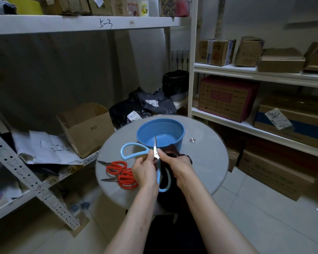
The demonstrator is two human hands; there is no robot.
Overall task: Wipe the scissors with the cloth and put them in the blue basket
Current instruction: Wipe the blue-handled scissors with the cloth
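Blue scissors (156,153): held over the table (200,162), spread wide; the blade points to 12 o'clock, the handle loops to 9 and 6 o'clock.
Left hand (145,170): fingers curled round the scissors at the pivot.
Right hand (178,162): fingers grip the dark cloth (173,150), seemingly pinching it against the blade.
Blue basket (180,132): at 12 o'clock of the hands.
Red scissors (122,173): two pairs, lying at 8 o'clock.

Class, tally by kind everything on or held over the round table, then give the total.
Scissors: 3 (one blue-handled scissors, two red-handled scissors)
Basket: 1 (blue basket)
Cloth: 1 (dark cloth)
Total: 5
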